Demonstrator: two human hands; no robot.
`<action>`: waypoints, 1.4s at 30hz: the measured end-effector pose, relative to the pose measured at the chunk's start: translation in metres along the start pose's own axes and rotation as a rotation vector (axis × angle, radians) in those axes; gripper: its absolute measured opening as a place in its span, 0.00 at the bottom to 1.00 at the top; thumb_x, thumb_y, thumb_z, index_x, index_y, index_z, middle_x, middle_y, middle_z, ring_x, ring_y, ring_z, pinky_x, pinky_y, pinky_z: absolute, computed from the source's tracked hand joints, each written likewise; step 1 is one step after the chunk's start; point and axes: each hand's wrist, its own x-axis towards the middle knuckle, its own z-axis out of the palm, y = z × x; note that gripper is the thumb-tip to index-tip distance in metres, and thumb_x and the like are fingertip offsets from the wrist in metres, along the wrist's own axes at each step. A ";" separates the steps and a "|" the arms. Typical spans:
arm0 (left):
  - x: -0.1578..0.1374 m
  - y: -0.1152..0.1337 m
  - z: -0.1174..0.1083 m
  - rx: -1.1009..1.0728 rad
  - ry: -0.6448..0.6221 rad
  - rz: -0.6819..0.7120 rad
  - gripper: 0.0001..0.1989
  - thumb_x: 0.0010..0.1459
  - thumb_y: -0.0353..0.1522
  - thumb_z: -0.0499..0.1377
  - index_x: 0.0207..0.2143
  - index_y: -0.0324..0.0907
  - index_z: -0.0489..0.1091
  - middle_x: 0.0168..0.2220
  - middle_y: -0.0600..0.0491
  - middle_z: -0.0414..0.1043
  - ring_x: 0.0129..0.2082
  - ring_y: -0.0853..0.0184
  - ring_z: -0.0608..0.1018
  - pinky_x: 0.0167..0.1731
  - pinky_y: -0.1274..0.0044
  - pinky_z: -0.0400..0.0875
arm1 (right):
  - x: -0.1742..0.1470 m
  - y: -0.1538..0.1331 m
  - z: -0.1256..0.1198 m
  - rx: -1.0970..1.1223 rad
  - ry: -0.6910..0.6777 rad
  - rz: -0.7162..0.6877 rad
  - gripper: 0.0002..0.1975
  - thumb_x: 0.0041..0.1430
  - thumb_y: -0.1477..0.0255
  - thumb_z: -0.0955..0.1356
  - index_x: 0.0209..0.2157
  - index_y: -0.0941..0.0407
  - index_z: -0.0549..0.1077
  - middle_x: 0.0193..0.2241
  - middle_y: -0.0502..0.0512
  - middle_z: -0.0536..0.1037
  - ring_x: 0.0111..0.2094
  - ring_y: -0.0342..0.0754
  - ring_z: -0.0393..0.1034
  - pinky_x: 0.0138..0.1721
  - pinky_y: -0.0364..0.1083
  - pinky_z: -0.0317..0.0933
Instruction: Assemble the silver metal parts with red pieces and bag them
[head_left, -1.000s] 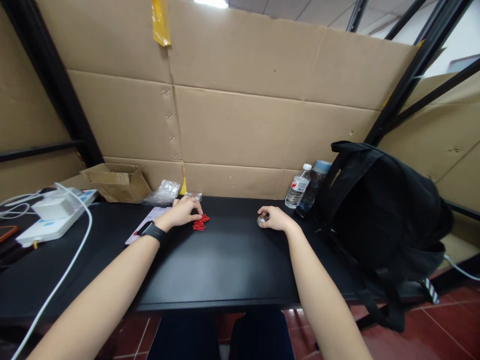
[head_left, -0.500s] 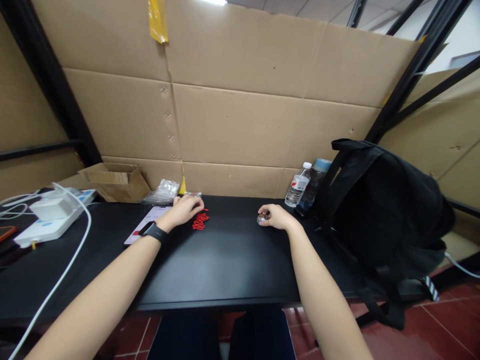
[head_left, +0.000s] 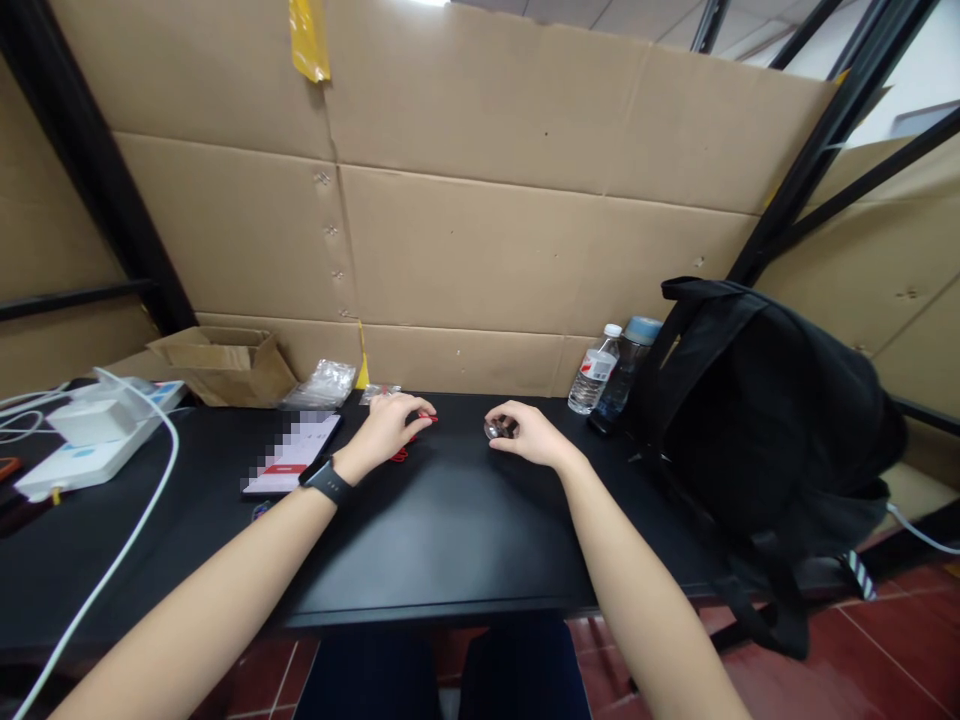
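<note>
Red loops (head_left: 401, 455), thin, glossy rounded object (head_left: 493, 430)

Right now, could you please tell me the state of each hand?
Left hand: closed, pinching red string.
Right hand: closed, holding a small clear round object.

Can't read any text, brand or number here. See a white-and-red label (head_left: 598, 366) on the clear bottle (head_left: 592, 376), but can't resolve its fine print. See small dark marks and a red bar (head_left: 286, 469) on the phone screen (head_left: 301, 446), partly covered by mosaic blocks; can't make out characters. Also see blue patches (head_left: 79, 451) on the white power strip (head_left: 45, 476), can't tell if printed.
</note>
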 end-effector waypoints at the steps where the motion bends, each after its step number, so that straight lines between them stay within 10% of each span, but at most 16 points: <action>1: 0.000 0.001 0.001 -0.012 0.006 0.005 0.10 0.66 0.40 0.57 0.41 0.47 0.77 0.45 0.52 0.81 0.48 0.60 0.78 0.53 0.67 0.63 | 0.001 -0.004 0.005 0.027 0.011 -0.013 0.18 0.51 0.73 0.76 0.46 0.54 0.78 0.43 0.54 0.78 0.39 0.46 0.73 0.41 0.44 0.65; 14: -0.007 0.040 0.013 -0.072 0.175 0.029 0.10 0.67 0.37 0.57 0.38 0.48 0.78 0.54 0.49 0.68 0.57 0.55 0.67 0.56 0.60 0.59 | 0.006 -0.052 0.043 0.239 0.249 -0.199 0.23 0.53 0.70 0.77 0.51 0.51 0.73 0.48 0.55 0.77 0.46 0.50 0.75 0.42 0.47 0.69; 42: -0.010 0.051 0.017 -0.085 0.219 0.054 0.10 0.68 0.38 0.56 0.39 0.47 0.76 0.51 0.49 0.69 0.54 0.58 0.69 0.53 0.62 0.60 | 0.005 -0.054 0.049 0.335 0.329 -0.210 0.21 0.51 0.69 0.78 0.47 0.51 0.74 0.46 0.55 0.77 0.47 0.51 0.77 0.42 0.47 0.72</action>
